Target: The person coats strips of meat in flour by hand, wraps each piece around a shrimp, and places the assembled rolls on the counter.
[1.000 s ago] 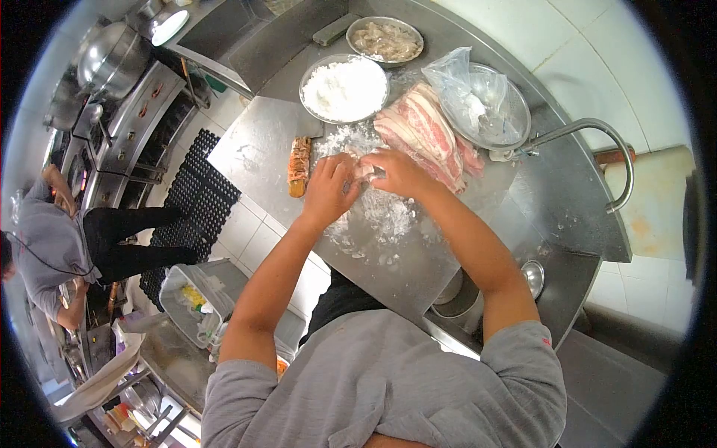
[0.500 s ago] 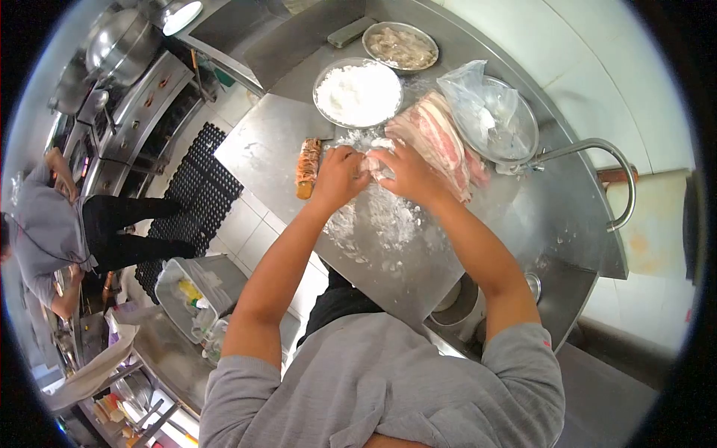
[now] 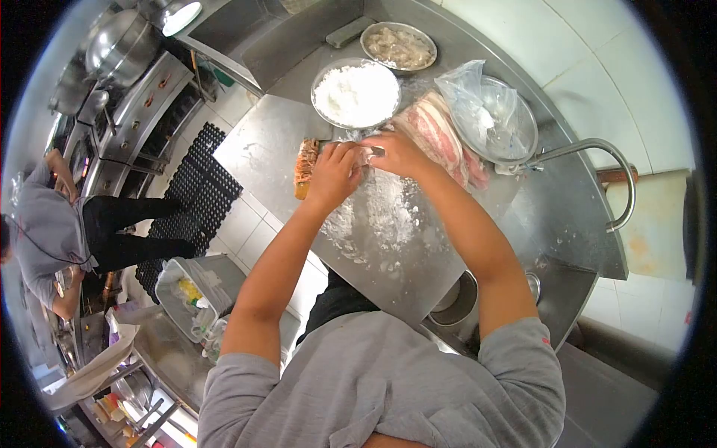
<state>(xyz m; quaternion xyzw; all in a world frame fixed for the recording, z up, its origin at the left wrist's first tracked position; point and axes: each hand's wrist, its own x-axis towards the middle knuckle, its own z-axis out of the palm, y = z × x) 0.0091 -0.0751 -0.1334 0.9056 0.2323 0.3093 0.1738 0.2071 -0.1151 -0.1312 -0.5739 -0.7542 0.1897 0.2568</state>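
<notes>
- Fingers (image 3: pixel 351 153) of both hands curl round one small floured piece (image 3: pixel 366 154), pinched between them just above the counter; whether it is a slice off the meat pile I cannot tell for sure.
- Steel counter (image 3: pixel 258 153) is the biggest thing here, its middle dusted with a wide patch of spilled flour (image 3: pixel 381 216) running from the hands back toward the person.
- Left hand (image 3: pixel 334 173) and right hand (image 3: pixel 401 153) meet fingertip to fingertip at the far end of that patch, just in front of the flour bowl.
- Sliced pork belly (image 3: pixel 441 134) lies in a long overlapping pile just beside the right hand, looking mostly bare of flour, so I judge most of the coating is left to do.
- Mixing bowl with a plastic bag (image 3: pixel 493 112) sits beyond the meat, near the tap (image 3: pixel 597 149).
- Bowl of flour (image 3: pixel 356 93) stands right behind the hands, well filled.
- Smaller dish (image 3: pixel 398 46) of pale pieces is farther back; they may be finished ones, though I cannot tell.
- Cleaver with a wooden handle (image 3: pixel 305 166) lies on the counter, the handle touching or just beside the left hand.
- Another person (image 3: pixel 52 224) works over by the stoves, well apart.
</notes>
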